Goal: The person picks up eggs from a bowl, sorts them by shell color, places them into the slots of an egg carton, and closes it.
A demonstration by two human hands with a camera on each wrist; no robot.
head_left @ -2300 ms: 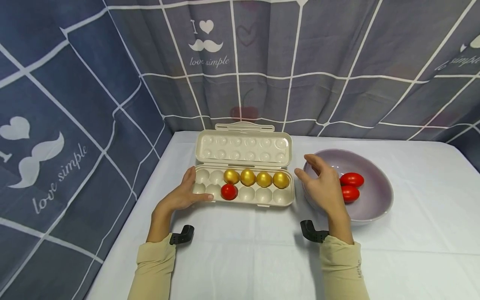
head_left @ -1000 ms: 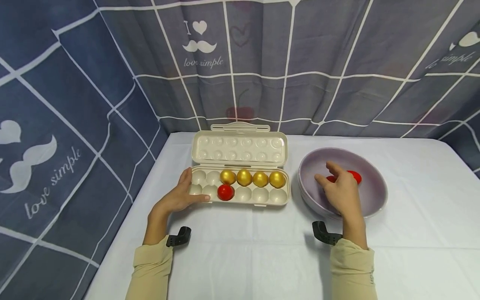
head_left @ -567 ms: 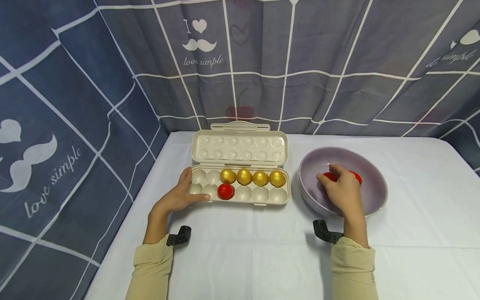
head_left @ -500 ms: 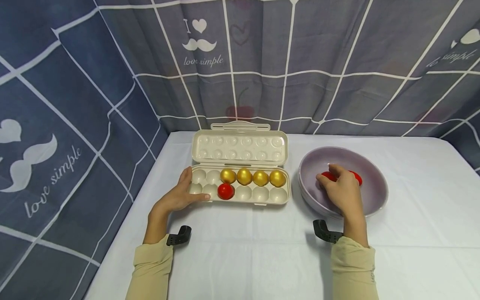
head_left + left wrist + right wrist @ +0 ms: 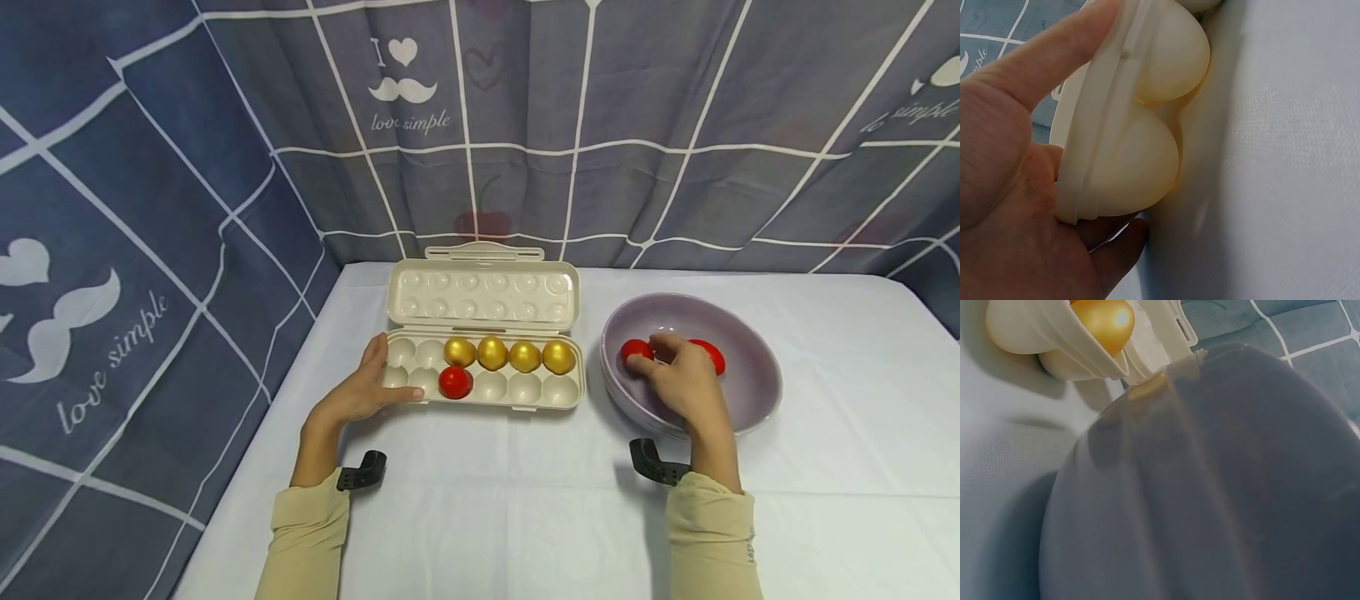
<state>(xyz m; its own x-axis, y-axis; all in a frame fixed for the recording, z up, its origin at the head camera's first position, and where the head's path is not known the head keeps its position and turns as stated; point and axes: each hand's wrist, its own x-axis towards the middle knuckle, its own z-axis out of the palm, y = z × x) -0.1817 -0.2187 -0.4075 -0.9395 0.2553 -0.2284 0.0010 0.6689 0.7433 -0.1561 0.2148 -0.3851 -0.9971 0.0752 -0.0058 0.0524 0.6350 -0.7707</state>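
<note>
In the head view, my left hand (image 5: 363, 387) holds the left end of an open cream egg carton (image 5: 483, 292), thumb along the front rim. The left wrist view shows that thumb on the rim and fingers round the carton's end (image 5: 1119, 156). Several golden eggs (image 5: 492, 353) fill the right part of the back row; one red egg (image 5: 454, 382) sits in the front row. My right hand (image 5: 686, 379), inside the purple bowl (image 5: 750, 392), pinches a red egg (image 5: 636, 351) between thumb and fingers. Another red egg (image 5: 708, 357) lies behind that hand, partly hidden.
A white cloth (image 5: 525, 508) covers the table, with a gridded curtain (image 5: 525, 92) behind and at the left. The bowl's outer wall (image 5: 1210, 487) fills most of the right wrist view and hides the right hand there. The carton's lid leans back, open.
My right hand moved from beside the carton into the bowl and took hold of a red egg, which has since shifted left. The left hand stays on the carton.
</note>
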